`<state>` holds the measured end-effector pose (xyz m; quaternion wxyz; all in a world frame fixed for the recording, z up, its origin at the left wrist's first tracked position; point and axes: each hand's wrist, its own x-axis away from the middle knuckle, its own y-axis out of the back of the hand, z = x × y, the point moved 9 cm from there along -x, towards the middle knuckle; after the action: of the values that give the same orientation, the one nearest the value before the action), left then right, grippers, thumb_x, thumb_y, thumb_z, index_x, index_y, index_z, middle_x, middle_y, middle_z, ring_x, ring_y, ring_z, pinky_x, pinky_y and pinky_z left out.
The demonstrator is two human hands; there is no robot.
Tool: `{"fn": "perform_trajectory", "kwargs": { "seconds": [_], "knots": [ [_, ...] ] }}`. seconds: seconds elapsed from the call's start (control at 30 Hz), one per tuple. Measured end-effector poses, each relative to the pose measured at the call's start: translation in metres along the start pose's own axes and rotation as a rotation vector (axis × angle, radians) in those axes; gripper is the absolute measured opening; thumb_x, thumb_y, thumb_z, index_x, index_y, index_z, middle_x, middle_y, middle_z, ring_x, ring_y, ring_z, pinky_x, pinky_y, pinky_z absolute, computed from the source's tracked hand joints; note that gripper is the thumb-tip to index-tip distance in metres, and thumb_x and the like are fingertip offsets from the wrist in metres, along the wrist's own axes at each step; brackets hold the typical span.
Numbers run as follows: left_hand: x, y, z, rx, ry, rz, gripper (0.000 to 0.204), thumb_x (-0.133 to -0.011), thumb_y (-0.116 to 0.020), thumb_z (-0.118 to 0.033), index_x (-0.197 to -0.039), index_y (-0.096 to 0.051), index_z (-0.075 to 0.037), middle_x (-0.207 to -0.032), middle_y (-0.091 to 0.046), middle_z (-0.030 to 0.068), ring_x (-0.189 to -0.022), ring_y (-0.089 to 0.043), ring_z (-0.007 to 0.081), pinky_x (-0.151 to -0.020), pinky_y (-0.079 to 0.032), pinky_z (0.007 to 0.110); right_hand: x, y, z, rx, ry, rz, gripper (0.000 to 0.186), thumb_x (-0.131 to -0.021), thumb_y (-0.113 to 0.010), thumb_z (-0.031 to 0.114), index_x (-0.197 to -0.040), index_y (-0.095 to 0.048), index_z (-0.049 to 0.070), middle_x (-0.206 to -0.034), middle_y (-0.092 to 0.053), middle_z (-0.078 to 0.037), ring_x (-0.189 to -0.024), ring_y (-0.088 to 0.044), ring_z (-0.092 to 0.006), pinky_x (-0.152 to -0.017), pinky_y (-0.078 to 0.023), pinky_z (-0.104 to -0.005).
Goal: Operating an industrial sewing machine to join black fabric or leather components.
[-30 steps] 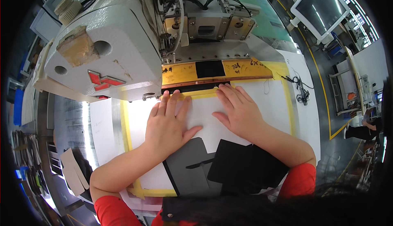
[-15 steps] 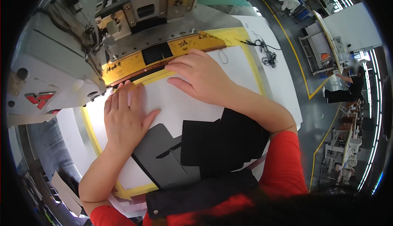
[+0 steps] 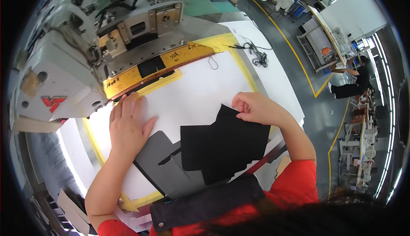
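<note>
My left hand (image 3: 127,125) lies flat with its fingers stretched out on the white sheet (image 3: 194,93). Its fingertips reach the edge of a narrow black strip (image 3: 157,82) under the machine's yellow clamp bar (image 3: 124,81). On the right, my right hand (image 3: 256,108) has its fingers curled and the thumb drawn in at the upper edge of a black fabric piece (image 3: 222,144). The grip itself is partly hidden by the fingers. That black piece overlaps a flat grey template with slots (image 3: 158,155), close to my body.
The grey machine head (image 3: 60,82) stands at the left, its metal carriage (image 3: 141,26) behind the clamp bar. Yellow tape (image 3: 243,71) borders the white sheet. Tangled black thread (image 3: 257,56) lies on the right side. Across the aisle, a person (image 3: 356,80) stands by worktables.
My right hand has left the clamp bar and come back toward me to the black fabric piece. The left hand stays pressed flat. The whole view has shifted slightly.
</note>
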<state>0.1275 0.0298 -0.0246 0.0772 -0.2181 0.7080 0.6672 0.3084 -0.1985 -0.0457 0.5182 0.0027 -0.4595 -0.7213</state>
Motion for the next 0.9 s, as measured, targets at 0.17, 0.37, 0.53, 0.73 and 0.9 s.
{"fn": "perform_trajectory", "kwargs": {
  "seconds": [0.17,0.37,0.53,0.73,0.9],
  "knots": [
    [0.001,0.001,0.000,0.127,-0.018,0.018,0.048,-0.078,-0.072,-0.027,-0.117,-0.057,-0.004,-0.123,-0.056,0.0147,-0.106,-0.057,0.0369,-0.090,-0.045,0.045,0.007,0.019,0.039,0.069,0.302,-0.020,0.015,-0.076,-0.064,0.003,-0.091,-0.061,0.003,-0.081,-0.060,-0.007,-0.080,-0.060,-0.0186,-0.070,-0.049,-0.0300],
    [0.000,0.020,-0.016,0.721,-0.228,0.015,0.040,-0.083,-0.069,-0.028,-0.115,-0.058,-0.006,-0.102,-0.065,0.0134,-0.091,-0.063,0.0315,-0.076,-0.049,0.039,-0.005,0.000,0.117,-0.121,0.515,0.135,0.014,-0.079,-0.066,0.004,-0.092,-0.062,0.002,-0.094,-0.062,-0.008,-0.086,-0.062,-0.0189,-0.079,-0.050,-0.0309],
    [0.008,-0.001,0.006,0.978,0.199,0.108,0.041,-0.083,-0.069,-0.020,-0.116,-0.048,-0.007,-0.087,-0.068,0.0129,-0.078,-0.067,0.0310,-0.065,-0.050,0.034,-0.063,-0.057,0.174,-0.071,0.728,0.065,0.028,-0.080,-0.070,0.015,-0.105,-0.060,0.005,-0.099,-0.064,-0.012,-0.093,-0.063,-0.0294,-0.081,-0.049,-0.0378],
    [0.006,0.022,0.019,0.357,0.153,-0.181,0.025,-0.071,-0.074,-0.004,-0.092,-0.061,-0.010,-0.081,-0.061,0.0048,-0.070,-0.062,0.0260,-0.065,-0.049,0.037,-0.120,-0.058,0.163,-0.092,0.479,0.029,0.014,-0.087,-0.068,0.012,-0.092,-0.066,0.000,-0.080,-0.069,-0.011,-0.075,-0.068,-0.0208,-0.069,-0.051,-0.0291],
    [0.015,0.043,-0.013,0.139,-0.108,-0.304,0.034,-0.068,-0.076,-0.010,-0.100,-0.064,-0.010,-0.103,-0.059,0.0051,-0.094,-0.062,0.0241,-0.077,-0.050,0.036,-0.131,-0.057,0.179,0.067,0.588,-0.106,0.017,-0.086,-0.069,0.018,-0.087,-0.066,0.001,-0.078,-0.069,-0.011,-0.071,-0.067,-0.0213,-0.065,-0.050,-0.0308]
  ]
}}
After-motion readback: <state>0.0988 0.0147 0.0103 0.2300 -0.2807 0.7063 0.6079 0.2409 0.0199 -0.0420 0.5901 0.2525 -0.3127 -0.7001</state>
